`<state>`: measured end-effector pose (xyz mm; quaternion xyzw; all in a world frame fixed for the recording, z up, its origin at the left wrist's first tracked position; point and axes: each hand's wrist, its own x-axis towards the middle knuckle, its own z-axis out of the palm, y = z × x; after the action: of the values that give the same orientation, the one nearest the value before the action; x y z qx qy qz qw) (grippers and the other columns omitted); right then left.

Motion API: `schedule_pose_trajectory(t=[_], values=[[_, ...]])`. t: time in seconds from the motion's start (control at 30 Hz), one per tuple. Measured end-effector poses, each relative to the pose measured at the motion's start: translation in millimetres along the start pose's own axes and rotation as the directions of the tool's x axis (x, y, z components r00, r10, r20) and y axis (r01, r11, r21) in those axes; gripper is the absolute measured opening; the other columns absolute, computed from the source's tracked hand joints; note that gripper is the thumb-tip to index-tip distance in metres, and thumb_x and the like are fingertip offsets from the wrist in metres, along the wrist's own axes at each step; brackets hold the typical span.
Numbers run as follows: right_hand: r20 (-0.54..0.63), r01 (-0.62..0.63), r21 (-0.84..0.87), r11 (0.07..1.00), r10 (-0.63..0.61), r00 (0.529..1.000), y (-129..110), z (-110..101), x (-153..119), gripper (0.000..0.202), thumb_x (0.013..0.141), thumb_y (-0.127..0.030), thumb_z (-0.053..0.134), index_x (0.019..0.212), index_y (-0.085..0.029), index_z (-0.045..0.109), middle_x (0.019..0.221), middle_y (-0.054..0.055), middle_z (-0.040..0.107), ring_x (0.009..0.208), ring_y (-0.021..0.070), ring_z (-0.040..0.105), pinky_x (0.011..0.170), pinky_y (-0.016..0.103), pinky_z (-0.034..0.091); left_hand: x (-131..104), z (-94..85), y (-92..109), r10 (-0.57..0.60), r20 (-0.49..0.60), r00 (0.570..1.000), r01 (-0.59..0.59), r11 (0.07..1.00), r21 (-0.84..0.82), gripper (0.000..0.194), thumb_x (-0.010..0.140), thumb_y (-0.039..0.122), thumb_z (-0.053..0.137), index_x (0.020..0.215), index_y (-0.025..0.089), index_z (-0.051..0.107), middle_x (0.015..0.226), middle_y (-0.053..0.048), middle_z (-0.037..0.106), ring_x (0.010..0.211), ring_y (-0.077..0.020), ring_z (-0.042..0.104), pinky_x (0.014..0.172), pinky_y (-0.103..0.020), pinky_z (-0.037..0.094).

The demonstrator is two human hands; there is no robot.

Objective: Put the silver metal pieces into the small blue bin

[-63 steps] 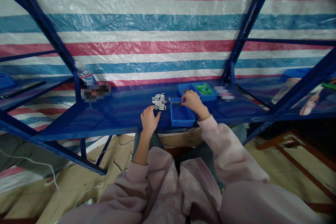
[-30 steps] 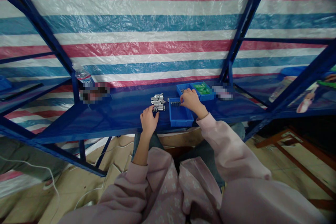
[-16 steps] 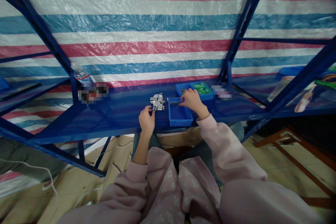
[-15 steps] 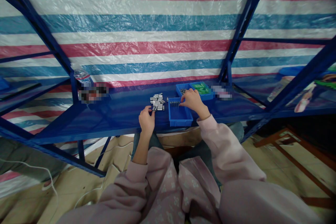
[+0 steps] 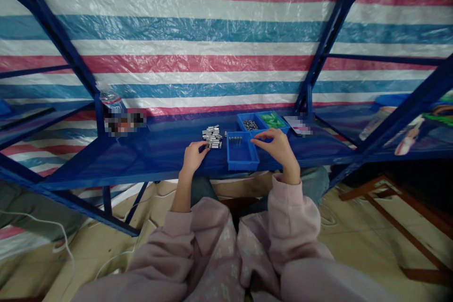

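Several silver metal cylinders (image 5: 212, 136) lie in a loose pile on the blue shelf. My left hand (image 5: 194, 155) is at the pile's near side, its thumb and forefinger closed near one cylinder; what lies between the fingertips is too small to make out. Right of the pile is a blue tray (image 5: 243, 165) with a short row of small metal cylinders (image 5: 235, 138) standing along its far side. My right hand (image 5: 275, 146) hovers at the tray's right edge, thumb and forefinger brought close together. Whether a small part is between them cannot be made out.
Behind the tray stands a divided blue box (image 5: 256, 116) with small metal parts (image 5: 250, 125) and green items (image 5: 271, 119). A flat card (image 5: 299, 125) lies to its right. A plastic bottle (image 5: 110, 100) and blurred objects are at the left, beside blue frame posts (image 5: 307, 78).
My right hand has moved right, from over the row in the tray to the tray's right edge, uncovering the row and the metal parts behind. My left hand has shifted slightly.
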<state>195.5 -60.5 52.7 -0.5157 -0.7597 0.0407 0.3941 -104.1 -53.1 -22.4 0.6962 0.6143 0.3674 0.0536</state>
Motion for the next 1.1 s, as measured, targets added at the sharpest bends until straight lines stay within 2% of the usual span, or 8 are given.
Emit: schedule_pose_trajectory(t=[0.13, 0.3, 0.53, 0.6, 0.67, 0.8, 0.97, 1.1], values=[[-0.027, -0.060, 0.128, 0.990, 0.064, 0.998, -6, 2, -12, 0.027, 0.076, -0.049, 0.067, 0.076, -0.022, 0.074, 0.077, 0.004, 0.068, 0.079, 0.0224, 0.059, 0.081, 0.038, 0.040, -2, -0.6, 3, -0.012, -0.011, 1.000, 0.012, 0.998, -0.056, 0.023, 0.081, 0.025, 0.063, 0.103, 0.024, 0.068, 0.104, -0.003, 0.072, 0.100, -0.0200, 0.064, 0.093, -0.034, 0.046], [-0.079, -0.025, 0.192, 0.981, 0.041, 0.996, -19, -4, -12, 0.026, 0.077, -0.048, 0.066, 0.078, -0.023, 0.074, 0.080, 0.005, 0.069, 0.084, 0.0231, 0.060, 0.084, 0.039, 0.041, -4, -3.2, 8, -0.083, -0.063, 0.995, 0.075, 0.990, -0.123, 0.031, 0.075, 0.023, 0.067, 0.106, 0.021, 0.064, 0.094, -0.003, 0.073, 0.092, -0.0191, 0.066, 0.090, -0.034, 0.048], [-0.153, -0.009, 0.243, 0.970, 0.047, 0.987, -39, -16, -7, 0.024, 0.078, -0.046, 0.066, 0.081, -0.023, 0.074, 0.081, 0.005, 0.068, 0.081, 0.0222, 0.060, 0.080, 0.038, 0.043, -8, -8.3, 11, -0.303, -0.186, 0.935, 0.234, 0.918, -0.319, 0.027, 0.070, 0.023, 0.072, 0.096, 0.019, 0.065, 0.078, -0.003, 0.074, 0.081, -0.0189, 0.069, 0.082, -0.032, 0.050], [-0.153, 0.008, 0.257, 0.967, 0.032, 0.988, -43, -13, -7, 0.023, 0.078, -0.044, 0.066, 0.079, -0.023, 0.074, 0.081, 0.005, 0.069, 0.082, 0.0221, 0.060, 0.081, 0.037, 0.044, -8, -9.3, 12, -0.381, -0.201, 0.902, 0.245, 0.838, -0.488, 0.032, 0.066, 0.028, 0.075, 0.095, 0.017, 0.065, 0.077, -0.004, 0.074, 0.078, -0.0192, 0.069, 0.080, -0.032, 0.052], [-0.135, 0.022, 0.275, 0.961, 0.016, 0.991, -46, -8, -7, 0.023, 0.079, -0.043, 0.066, 0.078, -0.022, 0.074, 0.080, 0.006, 0.069, 0.081, 0.0220, 0.060, 0.078, 0.037, 0.044, -9, -10.1, 19, -0.447, -0.169, 0.878, 0.216, 0.686, -0.695, 0.041, 0.062, 0.031, 0.078, 0.097, 0.015, 0.066, 0.076, -0.004, 0.074, 0.075, -0.0185, 0.069, 0.078, -0.031, 0.053], [-0.073, 0.058, 0.361, 0.931, -0.034, 0.997, -53, 8, -6, 0.023, 0.079, -0.041, 0.066, 0.084, -0.020, 0.074, 0.081, 0.006, 0.070, 0.079, 0.0206, 0.061, 0.074, 0.034, 0.045, -12, -10.7, 50, -0.406, -0.042, 0.913, 0.128, 0.381, -0.916, 0.052, 0.055, 0.033, 0.083, 0.101, 0.015, 0.066, 0.073, -0.002, 0.073, 0.073, -0.0159, 0.069, 0.080, -0.031, 0.053], [0.035, 0.025, 0.534, 0.845, -0.051, 0.998, -62, 16, -5, 0.028, 0.080, -0.041, 0.064, 0.097, -0.021, 0.074, 0.085, 0.004, 0.072, 0.078, 0.0194, 0.063, 0.068, 0.031, 0.046, -17, -8.0, 91, -0.276, 0.047, 0.960, 0.139, 0.324, -0.936, 0.048, 0.057, 0.030, 0.084, 0.100, 0.017, 0.068, 0.075, -0.003, 0.074, 0.075, -0.0167, 0.069, 0.082, -0.032, 0.053], [0.054, -0.020, 0.584, 0.812, -0.013, 0.998, -60, 13, -5, 0.027, 0.076, -0.040, 0.068, 0.094, -0.020, 0.075, 0.079, 0.003, 0.072, 0.072, 0.0186, 0.062, 0.067, 0.032, 0.047, -20, -3.5, 101, -0.246, 0.063, 0.967, 0.140, 0.308, -0.941, 0.047, 0.057, 0.030, 0.084, 0.100, 0.018, 0.068, 0.074, -0.002, 0.074, 0.075, -0.0174, 0.070, 0.083, -0.033, 0.053]])
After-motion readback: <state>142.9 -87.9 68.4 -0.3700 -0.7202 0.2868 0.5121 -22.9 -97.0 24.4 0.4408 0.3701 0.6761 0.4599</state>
